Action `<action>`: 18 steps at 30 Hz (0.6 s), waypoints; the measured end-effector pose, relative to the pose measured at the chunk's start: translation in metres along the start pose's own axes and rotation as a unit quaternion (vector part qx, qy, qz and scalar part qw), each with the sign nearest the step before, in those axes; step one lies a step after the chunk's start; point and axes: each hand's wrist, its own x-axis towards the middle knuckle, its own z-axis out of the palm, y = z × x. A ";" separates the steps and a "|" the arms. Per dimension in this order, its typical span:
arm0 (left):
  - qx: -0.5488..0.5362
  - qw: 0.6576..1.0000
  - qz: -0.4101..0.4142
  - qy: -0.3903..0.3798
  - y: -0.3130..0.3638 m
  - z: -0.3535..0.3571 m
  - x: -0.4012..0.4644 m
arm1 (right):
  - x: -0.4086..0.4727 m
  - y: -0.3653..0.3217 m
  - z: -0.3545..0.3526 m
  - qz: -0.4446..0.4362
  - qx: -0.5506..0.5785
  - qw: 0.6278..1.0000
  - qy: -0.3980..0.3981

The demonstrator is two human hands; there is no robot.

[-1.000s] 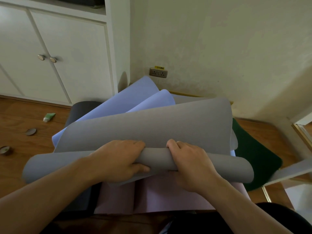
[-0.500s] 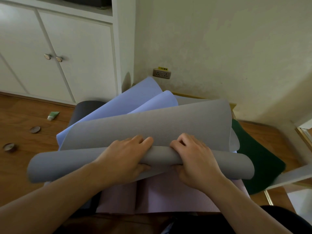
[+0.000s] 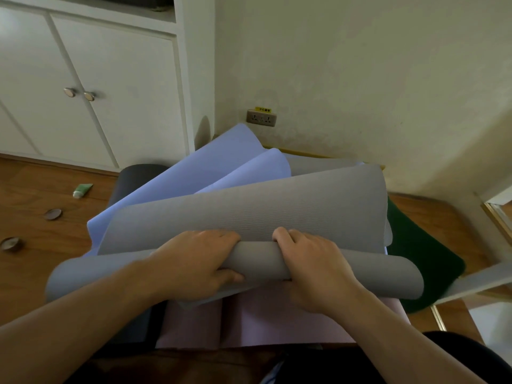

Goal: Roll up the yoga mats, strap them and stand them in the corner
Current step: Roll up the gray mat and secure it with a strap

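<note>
Cabinet [image 3: 91, 79]: white, two doors with round metal knobs, upper left of the frame.
Floor [image 3: 33, 195]: brown wood, left edge and lower right.
Small items: two round lids [image 3: 52, 213] on the floor at far left, one above the other; green tube [image 3: 82, 190] just above them, near the cabinet base.
Dark grey mat [image 3: 135, 176]: rolled edge peeking out left of centre, under the lavender mats.
Lavender mats [image 3: 221, 162]: two curled sheets fanned toward the corner, centre of the frame, behind the grey one.
Left hand [image 3: 194, 261]: curled round the rolled part of the grey mat, fingers over the top, thumb underneath at the front.
Grey yoga mat [image 3: 249, 212]: centre of the frame, near edge rolled into a tube running from lower left to right, loose part sloping up and away toward the wall.
Pink mat [image 3: 263, 320]: flat beneath the grey roll, lower centre.
Right hand [image 3: 313, 261]: gripping the same roll just right of the left hand, fingers tucked over the top into the crease, thumb not visible.
Wall socket [image 3: 261, 117]: on the cream wall above the mats, small yellow label on top.
Dark green mat [image 3: 424, 259]: flat on the floor, right of the grey roll, partly under it.
Gold-edged frame [image 3: 498, 223]: far right edge, only partly visible.
</note>
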 end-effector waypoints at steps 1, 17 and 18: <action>0.005 1.000 0.005 0.000 0.001 0.001 -0.001 | 0.000 0.001 -0.001 -0.001 -0.005 1.000 -0.002; 0.029 0.992 -0.007 0.123 0.004 0.007 0.000 | 0.004 0.006 0.008 -0.003 0.042 0.995 0.095; 0.023 0.992 -0.014 0.125 0.003 0.006 0.000 | 0.003 0.005 0.007 0.000 0.044 0.995 0.094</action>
